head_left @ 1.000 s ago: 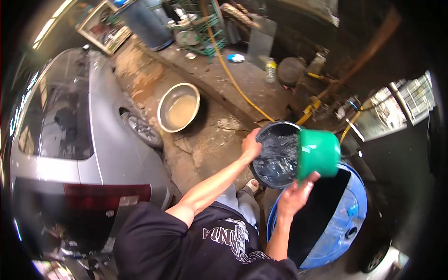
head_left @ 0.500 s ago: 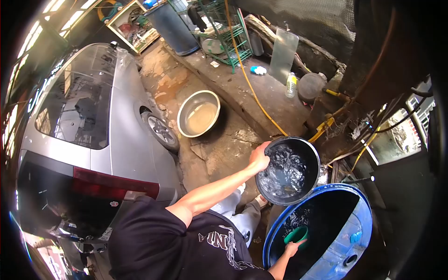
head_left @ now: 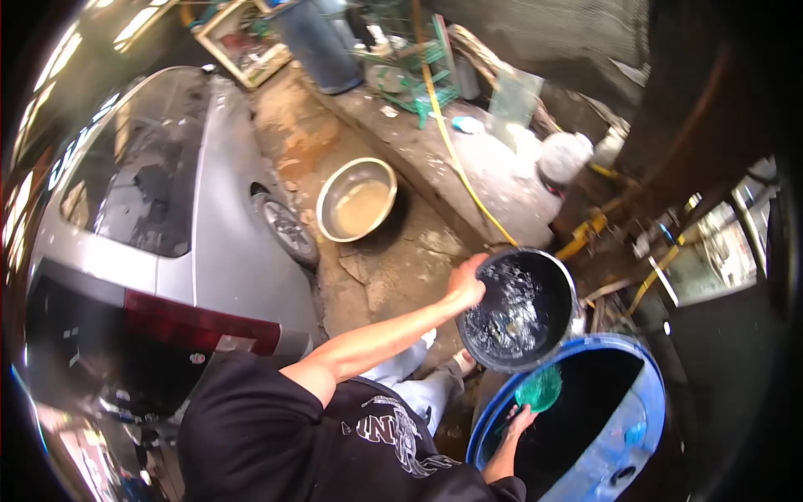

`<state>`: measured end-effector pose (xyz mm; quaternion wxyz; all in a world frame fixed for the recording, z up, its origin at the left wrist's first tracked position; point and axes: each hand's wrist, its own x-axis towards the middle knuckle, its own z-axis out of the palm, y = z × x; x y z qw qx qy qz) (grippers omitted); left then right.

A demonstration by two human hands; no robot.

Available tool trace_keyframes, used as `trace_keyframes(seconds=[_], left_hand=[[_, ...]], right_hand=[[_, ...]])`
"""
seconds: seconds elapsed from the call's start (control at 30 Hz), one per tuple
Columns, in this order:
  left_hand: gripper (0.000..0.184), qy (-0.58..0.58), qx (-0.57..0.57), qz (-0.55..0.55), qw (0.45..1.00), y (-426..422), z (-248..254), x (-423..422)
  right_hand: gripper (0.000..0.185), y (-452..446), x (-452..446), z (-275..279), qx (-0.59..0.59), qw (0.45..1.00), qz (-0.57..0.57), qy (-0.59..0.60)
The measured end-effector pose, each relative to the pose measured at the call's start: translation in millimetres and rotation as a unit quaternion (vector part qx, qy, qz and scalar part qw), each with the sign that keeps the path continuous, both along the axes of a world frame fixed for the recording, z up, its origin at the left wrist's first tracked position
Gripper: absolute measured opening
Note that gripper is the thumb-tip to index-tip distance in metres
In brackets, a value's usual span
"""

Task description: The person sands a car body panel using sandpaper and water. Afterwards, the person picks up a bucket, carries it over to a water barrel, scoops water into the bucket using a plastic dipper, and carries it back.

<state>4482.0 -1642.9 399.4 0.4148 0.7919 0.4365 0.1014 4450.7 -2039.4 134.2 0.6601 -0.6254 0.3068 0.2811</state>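
Observation:
My left hand (head_left: 467, 283) grips the rim of a black bucket (head_left: 552, 305), fingers closed over its edge. Rippling water with bright reflections stands inside the bucket. In my right hand (head_left: 520, 418) is a green dipper (head_left: 539, 388), held over the opening of a large blue drum (head_left: 615, 439). Water seems to fill the dipper, whose mouth shows from above. The bucket sits at the far side of the drum, close against its rim; what bears it from below is hidden. The inside of the drum is dark.
A metal basin (head_left: 324, 205) with cloudy water stands on the wet concrete floor. A silver car (head_left: 217, 201) takes up the left side. A yellow hose (head_left: 458, 167) runs along a raised ledge, near a green wire rack (head_left: 443, 71) and a blue-grey barrel (head_left: 319, 50).
My right hand has lifted the green dipper from lower inside the drum toward the bucket, its mouth now turned more upward. My left hand keeps its hold on the bucket rim.

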Motion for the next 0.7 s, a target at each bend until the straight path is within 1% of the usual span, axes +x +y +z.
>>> trace_keyframes(seconds=[0.03, 0.1, 0.13, 0.17, 0.2, 0.23, 0.27, 0.3, 0.37, 0.4, 0.43, 0.47, 0.5, 0.53, 0.57, 0.6, 0.63, 0.67, 0.7], left_hand=[[0.059, 0.010, -0.045, 0.012, 0.999, 0, 5, 2], [0.060, -0.041, -0.056, -0.006, 0.998, 0, 4, 1], [0.062, -0.041, -0.029, -0.011, 0.999, 6, -20, 0], [0.063, -0.044, -0.034, -0.014, 0.998, 6, -15, 0], [0.063, -0.042, -0.008, -0.011, 0.999, 6, -22, 0], [0.063, -0.031, -0.020, -0.010, 0.999, 6, -15, 1], [0.062, -0.039, -0.032, -0.014, 0.999, 11, -31, 1], [0.062, -0.039, -0.036, -0.012, 0.999, 14, -33, 3], [0.061, -0.043, -0.055, -0.013, 0.997, 14, -34, 3], [0.061, -0.049, -0.067, -0.012, 0.996, 15, -32, 3], [0.062, -0.061, -0.075, -0.022, 0.995, 17, -35, 3], [0.062, -0.018, -0.099, -0.017, 0.995, 12, -9, 5], [0.062, -0.011, -0.097, -0.021, 0.995, 11, -6, 5], [0.062, -0.003, -0.092, -0.023, 0.995, 11, -4, 4], [0.062, -0.001, -0.090, -0.029, 0.996, 11, -3, 5], [0.062, -0.025, -0.089, -0.028, 0.995, 10, -3, 6], [0.062, -0.045, -0.088, -0.026, 0.995, 9, -5, 2], [0.062, -0.037, -0.085, -0.027, 0.995, 10, -5, -1], [0.062, -0.045, -0.097, -0.020, 0.994, 10, -5, 0]], right_hand=[[0.031, -5, -3, 35, -0.005, 0.999, 0.029, -0.034], [0.035, -9, -9, 106, 0.001, 0.999, 0.010, -0.045], [0.039, -8, -10, 139, -0.005, 0.998, -0.011, -0.054], [0.044, -8, -12, 165, -0.008, 0.995, -0.036, -0.089], [0.046, -7, -13, 189, -0.010, 0.991, -0.047, -0.126], [0.046, 4, -13, 232, -0.032, 0.990, -0.047, -0.126], [0.047, 10, -11, 259, -0.053, 0.987, -0.039, -0.144], [0.047, 11, -10, 274, -0.063, 0.985, -0.025, -0.161], [0.049, 34, -3, 327, -0.085, 0.979, -0.009, -0.185], [0.058, 43, 2, 343, -0.087, 0.978, -0.004, -0.190], [0.073, 59, 7, 366, -0.085, 0.974, 0.007, -0.208], [0.084, 58, 11, 349, -0.151, 0.949, 0.059, -0.272], [0.085, 65, 18, 346, -0.253, 0.883, 0.130, -0.373], [0.086, 73, 24, 343, -0.367, 0.789, 0.171, -0.463], [0.086, 88, 29, 357, -0.355, 0.825, 0.196, -0.395], [0.085, 101, 34, 369, -0.337, 0.855, 0.223, -0.325], [0.085, 114, 37, 373, -0.355, 0.838, 0.253, -0.329], [0.084, 126, 37, 373, -0.372, 0.820, 0.285, -0.330], [0.085, 137, 35, 369, -0.409, 0.767, 0.283, -0.405]])
